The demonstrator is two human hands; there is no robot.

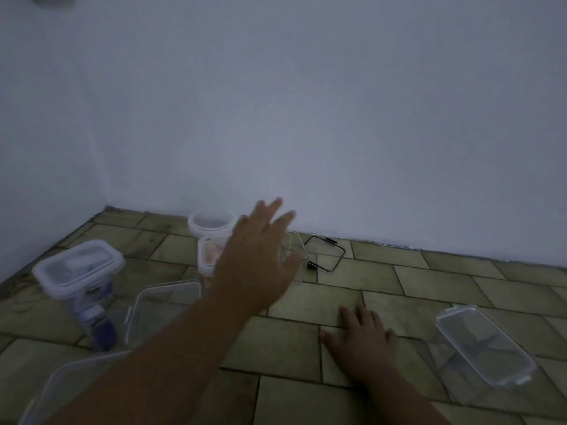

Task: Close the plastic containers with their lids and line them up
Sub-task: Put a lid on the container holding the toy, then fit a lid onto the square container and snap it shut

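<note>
Greenish tiled floor (pixel 306 391) under a pale wall (pixel 306 102), left hand (pixel 254 265) spread wide, right hand (pixel 363 342) flat, both empty.

Containers (pixel 78 271) left — lid (pixel 484 348) right

The floor (pixel 306 394) is greenish tile with dark joints, meeting a white wall. On it: a tall lidded container (pixel 80 271) at left, a round white tub (pixel 208 223) near the wall, a clear rectangular container (pixel 484 348) at right, a thin black wire frame (pixel 326 254) by the wall, and a clear open box (pixel 162 308) at centre-left. My right hand (pixel 363 338) lies flat, palm down, on the tiles.
</note>
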